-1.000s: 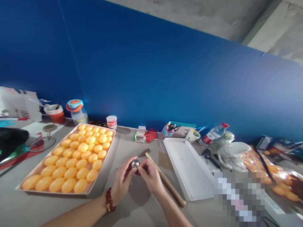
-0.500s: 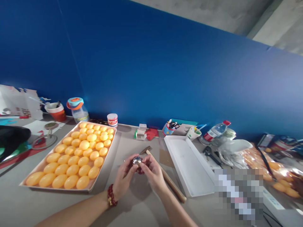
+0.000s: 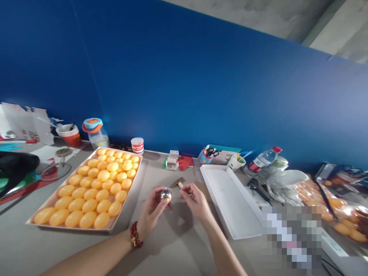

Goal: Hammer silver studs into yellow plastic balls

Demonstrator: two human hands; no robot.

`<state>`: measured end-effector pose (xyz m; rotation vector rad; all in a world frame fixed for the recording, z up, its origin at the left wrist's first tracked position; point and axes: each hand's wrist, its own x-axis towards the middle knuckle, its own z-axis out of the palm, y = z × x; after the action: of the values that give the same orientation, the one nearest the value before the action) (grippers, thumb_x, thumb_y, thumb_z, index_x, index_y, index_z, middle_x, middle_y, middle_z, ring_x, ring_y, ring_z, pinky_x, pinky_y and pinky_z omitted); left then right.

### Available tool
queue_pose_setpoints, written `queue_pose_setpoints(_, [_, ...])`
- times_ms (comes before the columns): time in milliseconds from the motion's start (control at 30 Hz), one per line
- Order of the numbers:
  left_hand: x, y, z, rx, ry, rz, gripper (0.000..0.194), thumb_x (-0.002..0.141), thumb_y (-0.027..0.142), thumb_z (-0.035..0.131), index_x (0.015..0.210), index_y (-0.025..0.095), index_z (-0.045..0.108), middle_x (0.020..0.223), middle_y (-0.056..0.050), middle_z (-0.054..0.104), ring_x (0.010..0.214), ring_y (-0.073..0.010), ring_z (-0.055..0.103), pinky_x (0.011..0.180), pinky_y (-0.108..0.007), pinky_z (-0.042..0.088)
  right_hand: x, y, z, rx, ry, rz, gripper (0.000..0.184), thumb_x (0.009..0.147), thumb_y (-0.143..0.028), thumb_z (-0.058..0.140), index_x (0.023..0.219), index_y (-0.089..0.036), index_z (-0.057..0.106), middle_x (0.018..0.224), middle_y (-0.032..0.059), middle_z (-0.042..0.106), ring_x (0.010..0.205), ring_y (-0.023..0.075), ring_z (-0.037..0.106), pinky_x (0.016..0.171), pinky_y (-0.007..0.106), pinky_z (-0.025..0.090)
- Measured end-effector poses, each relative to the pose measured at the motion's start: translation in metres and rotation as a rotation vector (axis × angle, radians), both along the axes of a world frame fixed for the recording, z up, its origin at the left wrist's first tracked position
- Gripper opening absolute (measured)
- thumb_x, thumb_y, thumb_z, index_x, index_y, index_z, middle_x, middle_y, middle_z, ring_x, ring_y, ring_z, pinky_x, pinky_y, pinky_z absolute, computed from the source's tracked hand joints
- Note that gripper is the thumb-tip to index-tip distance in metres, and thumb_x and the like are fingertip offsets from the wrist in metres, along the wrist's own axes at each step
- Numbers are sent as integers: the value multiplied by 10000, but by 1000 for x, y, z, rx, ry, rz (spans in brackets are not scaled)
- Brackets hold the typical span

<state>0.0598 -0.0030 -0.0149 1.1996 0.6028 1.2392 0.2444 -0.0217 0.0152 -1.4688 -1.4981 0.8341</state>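
A shiny silver ball (image 3: 166, 195), perhaps of metal or foil, sits in the fingers of my left hand (image 3: 152, 211), which wears a dark red bead bracelet. My right hand (image 3: 196, 201) is apart from the ball, with its fingers curled together over the hammer (image 3: 178, 181). Only the hammer's head and the top of its wooden handle show. My right hand and forearm cover the rest. I cannot tell whether those fingers touch the handle or pinch something small.
On the left lies a shallow box (image 3: 110, 230) of orange balls. A white tray (image 3: 235, 209) stands on the right. Along the blue wall (image 3: 184, 76) are a jar (image 3: 137, 146), small white boxes (image 3: 172, 161), a pen cup (image 3: 204, 157) and a bottle (image 3: 263, 160).
Both hands were at the silver ball before. My right hand has let go and moved right, over the hammer handle. My left hand still holds the ball, now more exposed.
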Motion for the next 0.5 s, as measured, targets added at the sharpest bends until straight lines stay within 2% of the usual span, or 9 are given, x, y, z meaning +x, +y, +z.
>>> queue_pose_setpoints(100, [-1,4,3,-31,32,81,263,891,322,607,1111,198,533,887,-40,657,728,-167,660,710,-332,568,25,2,0,-74,-626,-75,116,787,-279,665,831,-211,581,851,39,653,758,200,617,611,264,373])
queue_pose_setpoints(200, [-1,8,5,-31,30,107,237,906,327,580,1100,201,527,986,-57,639,725,-156,645,699,-335,571,33,1,-3,-135,-915,-97,89,739,-162,643,778,-206,576,777,45,652,716,208,633,542,251,285])
queue_pose_setpoints(333, [-2,10,3,-21,20,85,257,921,336,546,1139,203,522,1088,-84,631,713,-145,630,685,-340,574,30,3,-6,-75,-921,-146,91,780,-120,548,760,-209,549,724,29,637,610,166,600,504,249,235])
queue_pose_setpoints(433, [-3,11,0,-20,45,84,288,929,346,528,1177,200,524,1150,-107,640,725,-148,635,700,-337,568,29,5,-4,-5,-725,-182,62,823,-146,502,817,-203,525,768,35,629,624,162,590,518,243,300])
queue_pose_setpoints(500, [-3,11,-1,-18,62,84,310,933,348,524,1207,203,521,1164,-107,645,726,-144,637,715,-332,561,28,5,-2,21,-510,-141,56,881,-208,463,837,-208,496,691,4,581,586,155,566,522,241,345])
